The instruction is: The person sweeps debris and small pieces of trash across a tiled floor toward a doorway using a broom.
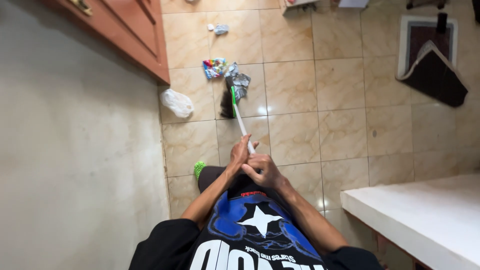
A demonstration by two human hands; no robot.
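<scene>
— How much room was there on that beige tiled floor (345, 125)?

— A narrow strip. A pale stone counter top (75, 150) filled the left side, its edge running alongside the tiles, with a reddish-brown wooden cabinet (135, 35) above it. A white ledge (425, 215) cut in at the lower right, and a dark doormat with a folded-up corner (432, 65) lay well apart at the upper right. The middle tiles were open.

— And the broom?

— A thin white-handled broom with a green collar and dark bristles (239, 117). Its long axis ran from the person's hands up and slightly left, bristles pointing away from the body, head down on the floor.

— What lay near the bristles?

— A crumpled grey foil wrapper (240, 80) touched them, a colourful snack packet (214, 67) sat just beside that, and a white plastic bag (176, 102) lay against the counter's edge.

— The grip?

— Both closed around the handle's top: left hand (240, 152) higher on the stick, right hand (262, 170) just below it, touching each other.
</scene>
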